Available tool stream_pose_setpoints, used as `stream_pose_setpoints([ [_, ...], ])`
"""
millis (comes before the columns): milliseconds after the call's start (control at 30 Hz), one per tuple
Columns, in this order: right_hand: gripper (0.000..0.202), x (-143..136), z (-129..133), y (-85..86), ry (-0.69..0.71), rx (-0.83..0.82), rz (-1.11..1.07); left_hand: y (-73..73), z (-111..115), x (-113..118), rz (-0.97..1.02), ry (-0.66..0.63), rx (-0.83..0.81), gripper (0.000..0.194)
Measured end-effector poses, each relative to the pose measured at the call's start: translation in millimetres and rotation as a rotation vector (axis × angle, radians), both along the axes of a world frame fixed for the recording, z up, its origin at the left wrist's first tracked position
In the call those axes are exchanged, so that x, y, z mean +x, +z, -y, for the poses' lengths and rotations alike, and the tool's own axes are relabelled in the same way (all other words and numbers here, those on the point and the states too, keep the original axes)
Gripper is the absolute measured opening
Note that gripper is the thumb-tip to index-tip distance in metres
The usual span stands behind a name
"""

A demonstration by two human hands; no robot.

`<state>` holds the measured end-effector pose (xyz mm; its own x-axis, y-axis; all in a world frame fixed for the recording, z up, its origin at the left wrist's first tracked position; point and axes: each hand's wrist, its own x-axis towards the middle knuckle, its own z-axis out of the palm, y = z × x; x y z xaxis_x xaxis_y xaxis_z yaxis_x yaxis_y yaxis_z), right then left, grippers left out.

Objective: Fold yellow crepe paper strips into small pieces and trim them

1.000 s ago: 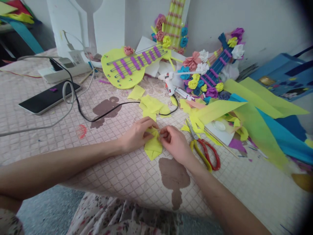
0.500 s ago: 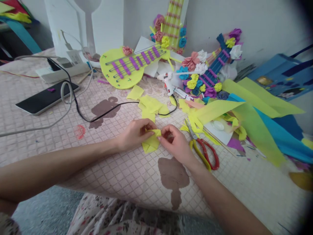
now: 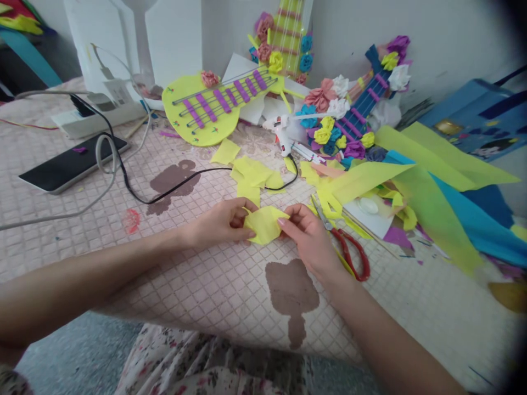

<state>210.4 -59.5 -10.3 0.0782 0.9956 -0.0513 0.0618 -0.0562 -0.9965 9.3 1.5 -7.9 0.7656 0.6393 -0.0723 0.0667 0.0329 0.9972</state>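
Note:
A piece of yellow crepe paper (image 3: 265,225) is stretched between my two hands just above the quilted cover. My left hand (image 3: 226,221) pinches its left edge with thumb and fingers. On the other side, my right hand (image 3: 309,237) grips the right edge, its thumb lying on top of the paper. Beyond my fingers lies a loose pile of yellow paper pieces (image 3: 252,171). Scissors (image 3: 349,249) with red and yellow handles rest right beside my right hand, partly covered by it.
A white glue gun (image 3: 283,135) stands behind the paper pile, its black cord running left. Paper guitars (image 3: 206,112) with flowers lean at the back. A phone (image 3: 74,162) and a power strip (image 3: 99,118) are at left. Green and blue paper strips (image 3: 436,214) spread at right.
The yellow paper, folded and hanging lower before, is now spread wider between my fingers. My right hand has moved a little to the right, nearer the scissors.

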Motion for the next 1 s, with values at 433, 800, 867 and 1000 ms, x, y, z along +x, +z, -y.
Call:
stream_pose_setpoints([
  [433, 0.018, 6, 4, 3.1, 0.193, -0.037, 0.214, 8.9, -16, -16, -0.105, -0.073, 0.118, 0.030],
  [800, 0.017, 6, 18, 12.4, 0.230, 0.238, 0.703, 13.9, -13, -21, -0.375, 0.117, 0.637, 0.025],
  [867, 0.015, 6, 19, 11.3, 0.329, 0.341, 0.774, 19.4, -14, -25, -0.392, 0.088, 0.815, 0.013],
  [1000, 0.012, 9, 16, 4.3, 0.437, 0.448, 0.876, 23.1, -15, -28, -0.337, -0.160, 0.971, 0.004],
])
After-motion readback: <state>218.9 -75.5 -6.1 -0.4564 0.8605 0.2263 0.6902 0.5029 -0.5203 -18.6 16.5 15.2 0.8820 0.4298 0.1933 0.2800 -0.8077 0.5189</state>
